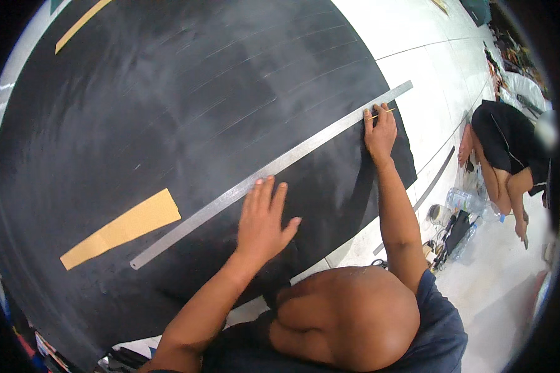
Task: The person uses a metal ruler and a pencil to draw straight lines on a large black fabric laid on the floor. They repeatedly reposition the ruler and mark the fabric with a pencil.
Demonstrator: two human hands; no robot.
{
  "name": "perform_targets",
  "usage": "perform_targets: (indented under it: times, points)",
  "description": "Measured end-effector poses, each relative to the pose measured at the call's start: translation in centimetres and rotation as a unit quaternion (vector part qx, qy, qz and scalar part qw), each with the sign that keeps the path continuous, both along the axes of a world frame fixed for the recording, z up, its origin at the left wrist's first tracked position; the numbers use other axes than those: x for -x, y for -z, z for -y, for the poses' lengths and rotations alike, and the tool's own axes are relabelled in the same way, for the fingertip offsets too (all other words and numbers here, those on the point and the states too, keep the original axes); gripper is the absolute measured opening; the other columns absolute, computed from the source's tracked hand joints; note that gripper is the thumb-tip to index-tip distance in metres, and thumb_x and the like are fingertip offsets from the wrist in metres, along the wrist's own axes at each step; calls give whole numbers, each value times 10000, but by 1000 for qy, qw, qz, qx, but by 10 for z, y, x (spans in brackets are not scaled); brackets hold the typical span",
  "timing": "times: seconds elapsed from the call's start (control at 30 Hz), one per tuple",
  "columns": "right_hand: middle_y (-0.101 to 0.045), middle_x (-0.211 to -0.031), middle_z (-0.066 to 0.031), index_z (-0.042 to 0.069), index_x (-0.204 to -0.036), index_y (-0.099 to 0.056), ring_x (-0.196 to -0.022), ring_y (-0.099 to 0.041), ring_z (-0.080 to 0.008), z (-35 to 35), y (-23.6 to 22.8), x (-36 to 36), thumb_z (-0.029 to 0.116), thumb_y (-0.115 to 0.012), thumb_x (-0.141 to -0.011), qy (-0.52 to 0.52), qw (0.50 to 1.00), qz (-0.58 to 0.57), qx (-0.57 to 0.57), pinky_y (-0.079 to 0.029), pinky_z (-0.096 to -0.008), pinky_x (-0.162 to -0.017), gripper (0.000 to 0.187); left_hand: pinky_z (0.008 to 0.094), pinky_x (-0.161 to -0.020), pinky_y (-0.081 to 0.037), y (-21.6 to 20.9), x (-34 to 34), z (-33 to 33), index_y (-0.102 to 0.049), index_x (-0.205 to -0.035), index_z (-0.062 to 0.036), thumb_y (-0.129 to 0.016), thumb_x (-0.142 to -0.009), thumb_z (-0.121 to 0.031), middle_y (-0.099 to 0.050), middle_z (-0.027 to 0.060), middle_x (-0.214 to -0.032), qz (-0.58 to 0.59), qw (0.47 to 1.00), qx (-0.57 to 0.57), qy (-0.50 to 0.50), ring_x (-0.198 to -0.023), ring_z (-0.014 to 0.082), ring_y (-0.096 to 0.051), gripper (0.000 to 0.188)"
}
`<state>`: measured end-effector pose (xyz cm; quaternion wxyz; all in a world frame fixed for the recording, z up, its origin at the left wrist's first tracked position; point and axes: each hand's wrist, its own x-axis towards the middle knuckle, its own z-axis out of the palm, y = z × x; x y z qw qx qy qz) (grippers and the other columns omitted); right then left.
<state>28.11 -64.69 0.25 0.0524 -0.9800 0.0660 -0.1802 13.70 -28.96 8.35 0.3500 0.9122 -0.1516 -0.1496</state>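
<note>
While the ruler (320,142) is lying aslant across the black sheet (199,143), the left hand (261,222), fingers parted, is steadying it; the right hand (381,138) is pinching a stick (389,111). Uneven pressure could be skewing the ruler.

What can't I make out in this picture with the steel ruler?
Head view:
- Any markings on the steel ruler: too small.
- Far end of upper yellow strip: cut off by top edge.
- Tip of thin yellow stick: too small.
- Palm of left hand: hidden by its back.
</note>
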Motion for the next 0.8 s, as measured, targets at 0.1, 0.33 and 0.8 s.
perform_targets:
  times: [0.1, 0.33, 0.8]
  points:
    - [-577, -1350, -210, 61, -1211, -635, -1257, -531, -396, 1, 2, -3, 392, -601, -979, 10, 1000, -2, -2, -404, -514, -1038, 405, 530, -1180, -277, 10, -5, 24, -409, -1493, -17, -714, -857, -451, -332, 269, -1560, 13, 996, -75, 50, -1459, 429, -310, 829]
    - [-584, -1331, -208, 53, -1226, -623, -1250, -541, -381, -2, 0, 0, 382, -599, -988, 14, 1000, 5, 16, -408, -493, -1040, 407, 540, -1152, -330, 16, -15, 30, -331, -1525, 12, -711, -851, -517, -321, 266, -1563, -22, 985, -159, 68, -1463, 404, -311, 938]
    - [-535, -1411, -181, 77, -1227, -609, -1336, -456, -395, -2, 0, 2, 426, -619, -963, 39, 999, -18, -33, -345, -526, -1094, 438, 541, -1065, -431, 7, -35, 52, -264, -1556, -18, -749, -810, -551, -406, 250, -1451, -67, 965, -239, 83, -1354, 398, -403, 1037]
